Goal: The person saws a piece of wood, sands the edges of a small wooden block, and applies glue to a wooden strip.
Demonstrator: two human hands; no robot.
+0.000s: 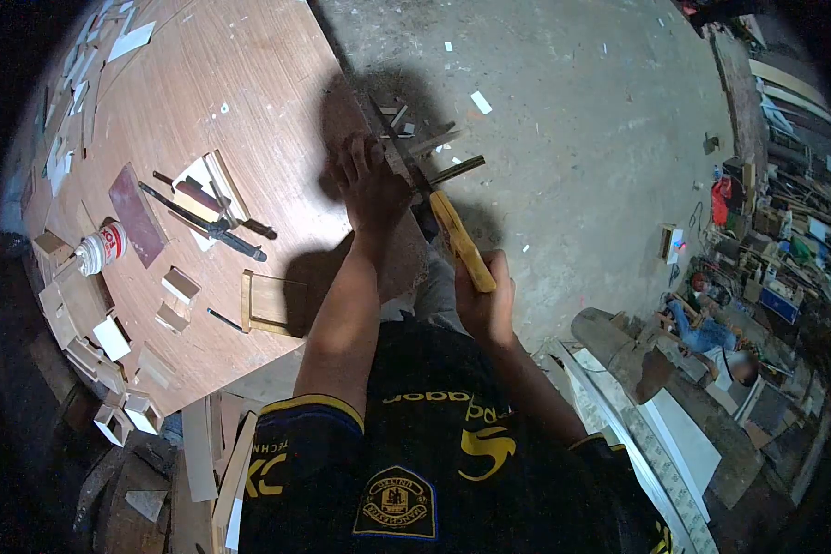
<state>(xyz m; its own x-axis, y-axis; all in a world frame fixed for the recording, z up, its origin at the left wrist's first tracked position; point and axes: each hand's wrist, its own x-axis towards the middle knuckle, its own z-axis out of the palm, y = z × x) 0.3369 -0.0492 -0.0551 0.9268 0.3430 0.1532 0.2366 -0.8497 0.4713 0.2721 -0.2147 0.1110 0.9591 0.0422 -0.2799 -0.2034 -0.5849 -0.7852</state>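
My right hand (487, 303) is closed round the yellow handle of a hand saw (463, 245). Its dark blade runs up along the table's edge, beside my left hand (374, 189). That hand presses down on the tabletop with its fingers spread. Just past the blade, thin dark wood strips (459, 169) stick out over the floor, level with my left hand. Whatever lies under the palm is hidden.
On the wood-faced table (268, 102) lie a clamp-like black tool (208, 222), a white tub (102, 247), a wooden frame piece (272, 303) and several small wooden boxes (181, 285). Scraps litter the concrete floor (563, 120). A person (711, 342) sits among clutter at right.
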